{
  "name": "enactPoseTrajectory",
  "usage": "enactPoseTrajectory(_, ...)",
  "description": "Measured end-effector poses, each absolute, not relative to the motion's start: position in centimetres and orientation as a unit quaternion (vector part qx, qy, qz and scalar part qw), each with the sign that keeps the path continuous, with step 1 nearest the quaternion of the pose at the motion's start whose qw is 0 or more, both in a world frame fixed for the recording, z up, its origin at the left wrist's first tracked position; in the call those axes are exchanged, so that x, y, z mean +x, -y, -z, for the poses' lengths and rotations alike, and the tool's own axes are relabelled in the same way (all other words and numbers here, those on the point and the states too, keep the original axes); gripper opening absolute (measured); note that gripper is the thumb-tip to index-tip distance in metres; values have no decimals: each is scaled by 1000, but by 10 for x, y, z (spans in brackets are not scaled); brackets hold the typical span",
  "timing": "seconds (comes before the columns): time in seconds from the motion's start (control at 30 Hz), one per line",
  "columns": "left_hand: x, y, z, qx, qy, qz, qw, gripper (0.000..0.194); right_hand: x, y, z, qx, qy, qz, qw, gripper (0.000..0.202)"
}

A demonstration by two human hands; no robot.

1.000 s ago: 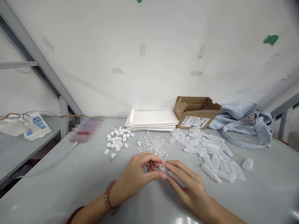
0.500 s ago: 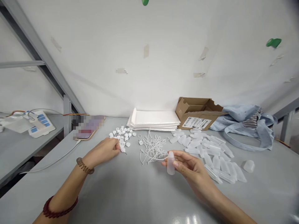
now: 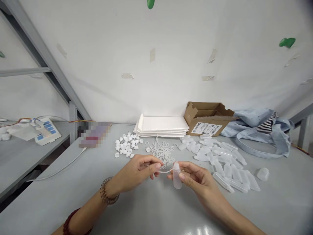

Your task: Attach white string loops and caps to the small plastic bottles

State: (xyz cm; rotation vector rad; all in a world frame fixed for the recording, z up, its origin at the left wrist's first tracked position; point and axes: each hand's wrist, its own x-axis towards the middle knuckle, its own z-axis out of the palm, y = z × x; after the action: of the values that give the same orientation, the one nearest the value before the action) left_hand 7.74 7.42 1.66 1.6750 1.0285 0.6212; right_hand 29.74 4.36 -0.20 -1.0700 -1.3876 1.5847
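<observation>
My right hand grips a small translucent dropper bottle upright between thumb and fingers, its narrow nozzle on top. From near the bottle's neck a thin white cord runs left to my left hand, whose thumb and fingers are pinched at its other end. Whether those fingers also hold a small cap is hidden. Just behind both hands lies a tangled heap of white cords. Many little white caps are spread beyond my left hand. To the right of my right hand lie several empty translucent bottles.
White padded envelopes are stacked against the wall, beside an open cardboard box. A light blue bag lies at the back right. At the left is a phone with a charging cable. One wider clear piece sits far right.
My left hand has moved right from the pile of caps to the cord beside the bottle and now pinches there. My right hand still holds the bottle, slightly lower.
</observation>
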Motion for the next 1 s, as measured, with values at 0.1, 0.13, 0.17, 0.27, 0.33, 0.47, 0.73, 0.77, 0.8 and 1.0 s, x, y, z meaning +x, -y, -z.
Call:
enactPoseTrajectory(0.1, 84, -70, -11, 705, -433, -289, 481, 27, 295, -43, 0, -412, 538, -635, 371, 33)
enactPoseTrajectory(0.13, 87, -68, -10, 708, -434, -302, 468, 26, 294, -42, 0, -405, 538, -641, 367, 33)
enactPoseTrajectory(0.17, 90, -67, -9, 707, -435, -314, 462, 24, 292, -41, 0, -398, 539, -647, 363, 32)
enactPoseTrajectory(0.27, 99, -62, -7, 684, -423, -325, 498, 19, 289, -39, 3, -387, 533, -662, 358, 28)
enactPoseTrajectory(0.33, 103, -60, -6, 660, -412, -323, 539, 18, 287, -38, 7, -392, 522, -666, 360, 26)
enactPoseTrajectory(0.47, 103, -60, -2, 639, -407, -318, 570, 17, 285, -38, 12, -407, 498, -671, 369, 26)
enactPoseTrajectory(0.73, 96, -62, -9, 689, -425, -278, 517, 22, 280, -37, 13, -397, 497, -653, 411, 31)
enactPoseTrajectory(0.77, 90, -65, -13, 713, -422, -258, 497, 24, 281, -37, 13, -401, 503, -651, 404, 29)
enactPoseTrajectory(0.8, 82, -68, -17, 750, -414, -221, 467, 27, 282, -37, 12, -407, 504, -650, 397, 28)
enactPoseTrajectory(1.0, 27, -95, -18, 753, -544, -51, 367, 27, 289, -40, 10, -437, 481, -661, 375, 32)
